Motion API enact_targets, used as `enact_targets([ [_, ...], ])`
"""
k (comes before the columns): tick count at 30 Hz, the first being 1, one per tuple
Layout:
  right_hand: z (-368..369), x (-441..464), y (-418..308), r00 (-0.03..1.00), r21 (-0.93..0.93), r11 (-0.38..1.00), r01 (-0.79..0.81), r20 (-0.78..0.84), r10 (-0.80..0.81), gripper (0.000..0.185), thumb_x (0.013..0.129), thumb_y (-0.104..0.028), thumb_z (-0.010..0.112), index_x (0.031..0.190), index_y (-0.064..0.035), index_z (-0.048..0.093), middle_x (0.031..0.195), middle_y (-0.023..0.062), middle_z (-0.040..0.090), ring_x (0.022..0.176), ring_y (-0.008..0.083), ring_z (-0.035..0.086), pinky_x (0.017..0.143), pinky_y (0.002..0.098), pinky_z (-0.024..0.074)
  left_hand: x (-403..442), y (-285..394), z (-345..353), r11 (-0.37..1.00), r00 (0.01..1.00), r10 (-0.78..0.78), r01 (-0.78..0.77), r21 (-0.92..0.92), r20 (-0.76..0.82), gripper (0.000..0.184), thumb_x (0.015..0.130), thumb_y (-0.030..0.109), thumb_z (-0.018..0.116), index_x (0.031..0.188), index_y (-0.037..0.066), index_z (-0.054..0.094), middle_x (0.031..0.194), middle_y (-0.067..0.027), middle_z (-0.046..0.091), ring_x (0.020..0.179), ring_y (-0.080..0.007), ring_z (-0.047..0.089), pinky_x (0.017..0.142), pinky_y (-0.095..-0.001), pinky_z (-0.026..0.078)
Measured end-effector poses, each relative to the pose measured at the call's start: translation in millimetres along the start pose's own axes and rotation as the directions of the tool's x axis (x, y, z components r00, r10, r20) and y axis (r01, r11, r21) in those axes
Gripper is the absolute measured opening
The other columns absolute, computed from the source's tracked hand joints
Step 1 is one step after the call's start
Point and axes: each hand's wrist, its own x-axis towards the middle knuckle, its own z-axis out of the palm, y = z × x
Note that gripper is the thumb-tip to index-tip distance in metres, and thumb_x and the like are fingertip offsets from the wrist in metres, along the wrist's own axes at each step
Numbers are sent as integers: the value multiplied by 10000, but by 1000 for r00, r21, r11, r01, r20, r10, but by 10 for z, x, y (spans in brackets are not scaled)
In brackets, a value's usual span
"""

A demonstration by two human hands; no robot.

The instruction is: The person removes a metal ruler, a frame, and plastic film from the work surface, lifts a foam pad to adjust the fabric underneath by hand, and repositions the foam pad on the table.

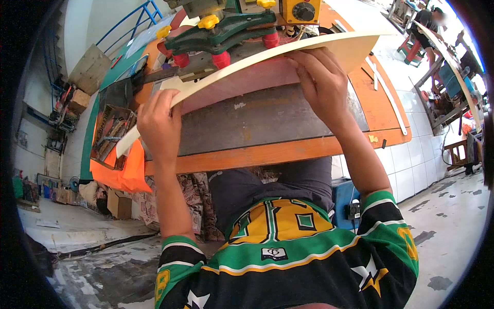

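A long cream-coloured sheet [355, 49] with a pinkish underside is held up on edge over a dark flat plate [247, 121] on the orange table. Its left end slants down beyond my left hand [159, 121], whose fingers are closed round the lower edge. Near the sheet's right part, my right hand [320, 82] grips it, thumb on the near face and fingertips along the edge. Just behind the sheet stands a green metal frame [221, 33] with yellow knobs and red feet.
At the left lies a box of tools [110, 136] with an orange cloth [126, 172] below it. White strips [393, 110] lie at the table's right. A yellow control box [300, 11] stands at the back. Another person [427, 31] sits far right.
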Motion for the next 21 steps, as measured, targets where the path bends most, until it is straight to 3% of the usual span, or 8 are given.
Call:
enact_targets([
  [5,-166,-136,-270,992,-74,996,42,-114,-50,246,808,-60,709,1051,-86,725,973,109,686,894,326,654,781,452,525,318,47,-34,996,992,94,-94,6,-89,189,790,-3,746,960,73,712,905,-62,696,873,-281,677,785,-393,489],
  [7,-163,-329,-331,951,198,951,237,151,-269,347,830,-92,703,1175,-72,681,1037,123,677,960,328,644,823,464,524,397,17,2,989,984,145,-142,34,-106,185,795,6,748,957,91,721,893,-43,696,860,-256,676,789,-371,476],
  [8,-140,-381,-402,951,196,951,239,149,-270,347,830,-92,703,1175,-72,681,1037,123,677,960,328,644,823,464,524,419,1,20,989,983,147,-144,34,-109,185,795,6,748,957,91,721,893,-43,696,860,-256,676,789,-371,476],
  [10,-26,-443,-540,813,320,935,-150,578,-68,440,868,-133,692,1293,-45,620,1180,163,666,1114,357,626,933,471,520,440,-40,69,992,986,125,-123,24,-113,116,856,98,729,971,109,715,927,-49,713,889,-282,682,823,-393,467],
  [11,67,-548,-477,814,321,935,-149,576,-68,440,868,-133,692,1293,-45,620,1180,163,666,1114,357,626,933,471,520,446,-44,85,992,985,127,-125,26,-114,116,856,98,729,971,109,715,927,-49,713,889,-282,682,823,-393,467],
  [13,305,-785,-246,740,250,968,-16,654,-157,463,933,-142,661,1368,-17,563,1275,213,636,1204,369,603,1024,479,484,453,-47,113,994,986,101,-96,44,-132,138,845,83,733,979,114,724,947,-44,723,892,-272,688,835,-383,461],
  [17,521,-777,175,736,152,988,8,668,-109,473,943,-158,645,1387,-12,576,1369,218,616,1311,372,553,1121,484,425,497,-67,148,996,987,86,-83,24,-136,153,836,75,735,983,121,736,949,-40,731,898,-263,692,834,-373,457],
  [21,710,-781,396,615,-98,991,-91,777,134,469,903,-132,644,1364,-47,640,1430,147,616,1349,319,543,1179,473,367,514,-76,161,997,981,81,-77,27,-176,157,831,81,737,981,125,749,941,-36,737,902,-254,695,837,-363,448],
])
